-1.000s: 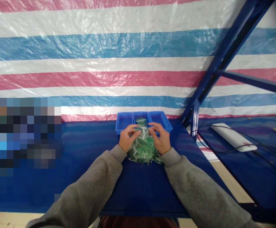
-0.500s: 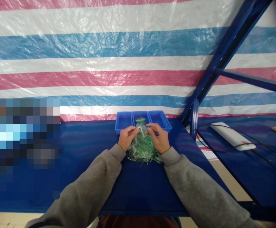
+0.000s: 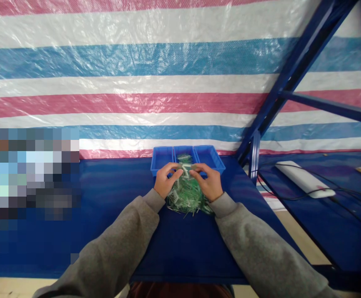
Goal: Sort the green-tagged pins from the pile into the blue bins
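A heap of thin green and clear pieces with whitish ends (image 3: 186,196) lies on the blue table in front of me, with loose tips poking out at its near edge. My left hand (image 3: 167,179) is over the heap's left side, thumb and forefinger closed in a pinch. Opposite it, my right hand (image 3: 210,182) pinches in the same way, its fingertips close to the left ones. Small whitish pieces (image 3: 186,167) show between the two hands. What exactly each pinch holds is too small to make out.
Three blue bins stand behind the heap: a left bin (image 3: 162,156), a middle bin (image 3: 183,149) with green pieces in it, and a right bin (image 3: 209,156). On the right, a white elongated device (image 3: 304,179) lies among black cables beside a blue metal frame (image 3: 280,89).
My right hand's fingertips have come down slightly and nearer the left ones. The whitish pieces between my hands show in a different position. The heap looks much the same.
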`<state>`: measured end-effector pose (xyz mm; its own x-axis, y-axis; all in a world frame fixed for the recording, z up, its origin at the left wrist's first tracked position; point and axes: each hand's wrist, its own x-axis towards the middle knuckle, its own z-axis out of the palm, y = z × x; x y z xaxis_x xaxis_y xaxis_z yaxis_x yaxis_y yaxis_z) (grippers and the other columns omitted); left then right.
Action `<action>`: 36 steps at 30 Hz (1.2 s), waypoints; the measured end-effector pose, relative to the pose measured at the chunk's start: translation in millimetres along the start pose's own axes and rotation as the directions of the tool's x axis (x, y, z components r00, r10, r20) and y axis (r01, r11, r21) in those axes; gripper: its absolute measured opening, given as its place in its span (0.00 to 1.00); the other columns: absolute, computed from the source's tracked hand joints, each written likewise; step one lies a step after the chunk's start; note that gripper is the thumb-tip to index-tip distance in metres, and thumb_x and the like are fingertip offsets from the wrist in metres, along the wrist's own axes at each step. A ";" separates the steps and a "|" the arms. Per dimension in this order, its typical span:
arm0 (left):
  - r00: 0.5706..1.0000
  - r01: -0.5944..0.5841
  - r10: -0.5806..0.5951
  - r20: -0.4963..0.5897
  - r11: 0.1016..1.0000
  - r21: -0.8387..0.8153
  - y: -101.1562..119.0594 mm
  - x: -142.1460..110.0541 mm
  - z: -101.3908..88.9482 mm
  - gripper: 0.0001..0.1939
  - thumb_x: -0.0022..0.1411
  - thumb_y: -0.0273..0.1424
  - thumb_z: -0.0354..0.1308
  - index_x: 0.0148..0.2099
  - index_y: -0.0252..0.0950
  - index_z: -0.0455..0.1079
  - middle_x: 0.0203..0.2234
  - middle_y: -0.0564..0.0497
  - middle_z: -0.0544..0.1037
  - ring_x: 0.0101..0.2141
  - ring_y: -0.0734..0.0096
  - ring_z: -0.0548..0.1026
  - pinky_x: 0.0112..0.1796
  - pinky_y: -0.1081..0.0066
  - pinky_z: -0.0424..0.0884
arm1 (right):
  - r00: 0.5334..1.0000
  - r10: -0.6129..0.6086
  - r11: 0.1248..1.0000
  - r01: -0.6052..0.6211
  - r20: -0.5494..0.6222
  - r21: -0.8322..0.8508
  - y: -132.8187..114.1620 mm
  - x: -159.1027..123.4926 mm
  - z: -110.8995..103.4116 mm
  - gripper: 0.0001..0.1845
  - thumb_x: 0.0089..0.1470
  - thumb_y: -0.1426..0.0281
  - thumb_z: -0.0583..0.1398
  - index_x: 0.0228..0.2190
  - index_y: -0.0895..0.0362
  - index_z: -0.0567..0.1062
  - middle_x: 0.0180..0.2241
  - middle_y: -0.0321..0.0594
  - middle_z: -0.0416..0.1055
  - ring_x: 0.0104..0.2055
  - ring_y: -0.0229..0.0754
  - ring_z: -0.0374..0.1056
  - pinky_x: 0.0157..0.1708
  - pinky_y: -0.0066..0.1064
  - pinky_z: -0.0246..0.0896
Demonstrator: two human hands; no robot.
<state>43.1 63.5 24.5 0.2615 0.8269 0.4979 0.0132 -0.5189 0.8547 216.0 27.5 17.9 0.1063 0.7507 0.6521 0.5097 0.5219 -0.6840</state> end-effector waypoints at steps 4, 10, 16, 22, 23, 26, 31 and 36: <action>0.989 0.140 -0.145 -0.030 0.980 -0.141 0.7 0.6 4.0 0.20 0.55 0.37 0.62 0.47 0.36 0.63 0.26 0.53 0.75 0.26 0.73 0.73 0.31 0.73 0.70 | 0.999 0.001 0.996 -0.005 0.048 0.091 -3.1 -0.3 -1.3 0.17 0.60 0.65 0.52 0.49 0.54 0.68 0.27 0.36 0.73 0.28 0.39 0.69 0.34 0.33 0.67; 0.976 0.217 -0.217 0.021 0.954 -0.208 3.9 1.1 6.2 0.17 0.55 0.40 0.61 0.42 0.35 0.64 0.22 0.55 0.72 0.21 0.76 0.70 0.23 0.76 0.68 | 0.976 -0.213 0.977 0.213 0.048 0.004 -6.3 3.1 -3.1 0.10 0.56 0.68 0.56 0.40 0.53 0.74 0.51 0.46 0.64 0.51 0.47 0.64 0.48 0.42 0.63; 1.000 0.024 -0.024 0.014 1.000 -0.008 0.8 -0.5 2.4 0.19 0.61 0.44 0.53 0.36 0.31 0.72 0.37 0.45 0.74 0.36 0.68 0.73 0.34 0.72 0.70 | 0.995 -0.094 0.994 0.096 0.028 -0.056 -0.4 0.4 -0.5 0.07 0.55 0.65 0.59 0.35 0.55 0.73 0.33 0.40 0.74 0.38 0.44 0.70 0.42 0.38 0.65; 0.983 0.184 -0.183 0.014 0.973 -0.139 2.6 -1.3 5.3 0.20 0.54 0.38 0.63 0.46 0.35 0.64 0.21 0.56 0.73 0.21 0.76 0.71 0.26 0.76 0.69 | 0.999 -0.052 0.997 0.051 0.016 0.060 -3.7 0.1 -2.8 0.11 0.59 0.69 0.53 0.42 0.54 0.72 0.35 0.40 0.74 0.37 0.41 0.71 0.39 0.35 0.66; 0.978 0.204 -0.207 0.003 0.963 -0.178 3.3 -0.7 5.8 0.20 0.53 0.37 0.63 0.46 0.36 0.63 0.20 0.57 0.72 0.19 0.77 0.70 0.24 0.76 0.68 | 0.996 -0.088 0.994 0.086 0.029 0.060 -5.0 0.8 -3.9 0.12 0.59 0.70 0.52 0.42 0.54 0.73 0.39 0.41 0.73 0.41 0.42 0.70 0.42 0.36 0.65; 0.967 0.239 -0.252 -0.021 0.939 -0.247 4.4 1.4 6.7 0.17 0.53 0.38 0.63 0.40 0.35 0.65 0.18 0.57 0.72 0.18 0.78 0.69 0.22 0.76 0.67 | 0.974 -0.204 0.978 0.200 0.097 0.050 -7.6 3.1 -6.3 0.14 0.58 0.72 0.52 0.44 0.53 0.73 0.49 0.45 0.68 0.50 0.45 0.66 0.49 0.41 0.63; 0.974 0.224 -0.228 0.014 0.939 -0.262 2.4 1.3 5.7 0.18 0.57 0.44 0.58 0.37 0.32 0.69 0.20 0.53 0.72 0.19 0.76 0.69 0.23 0.74 0.69 | 0.967 -0.223 0.975 0.224 0.120 0.007 -4.3 3.2 -3.3 0.10 0.56 0.70 0.56 0.39 0.54 0.75 0.47 0.46 0.69 0.49 0.47 0.66 0.48 0.42 0.63; 1.000 0.011 -0.011 0.016 1.000 -0.003 -2.0 0.7 1.3 0.14 0.54 0.40 0.62 0.35 0.32 0.73 0.31 0.48 0.73 0.33 0.70 0.73 0.35 0.72 0.70 | 0.998 -0.044 0.999 0.044 0.045 -0.006 -1.8 0.4 -0.5 0.07 0.55 0.66 0.58 0.35 0.55 0.74 0.29 0.38 0.74 0.32 0.41 0.70 0.37 0.34 0.66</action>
<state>44.6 64.8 22.9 0.2772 0.8287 0.4863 0.0130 -0.5093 0.8605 215.6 26.7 19.5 0.0452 0.7444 0.6662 0.5186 0.5525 -0.6526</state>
